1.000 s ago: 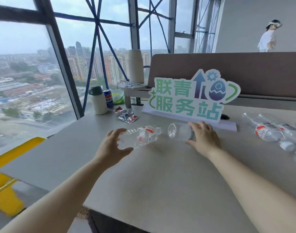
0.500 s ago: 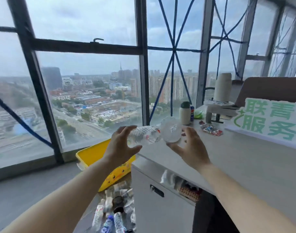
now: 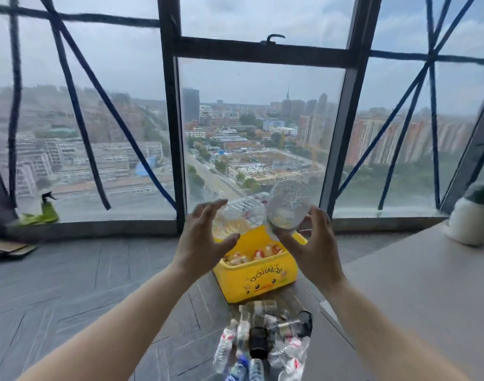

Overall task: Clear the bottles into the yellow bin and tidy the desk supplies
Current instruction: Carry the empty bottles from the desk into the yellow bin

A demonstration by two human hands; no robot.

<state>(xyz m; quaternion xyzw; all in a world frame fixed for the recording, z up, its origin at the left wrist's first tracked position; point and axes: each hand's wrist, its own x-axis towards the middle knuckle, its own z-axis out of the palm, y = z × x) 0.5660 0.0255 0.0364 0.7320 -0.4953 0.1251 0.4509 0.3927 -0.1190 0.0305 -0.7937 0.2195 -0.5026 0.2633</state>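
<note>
two bottles (image 3: 238, 215) (image 3: 286, 207) aloft, one yellow bin (image 3: 258, 280)

The grey plank floor (image 3: 70, 284) carries a yellow bin (image 3: 260, 276) in the middle, just left of the desk (image 3: 417, 292). A heap of bottles (image 3: 263, 342) lies on the floor just near of the bin, and flattened cardboard (image 3: 7, 250) lies at the far left. On the desk's far right end stands a white flask (image 3: 469, 224).
</note>
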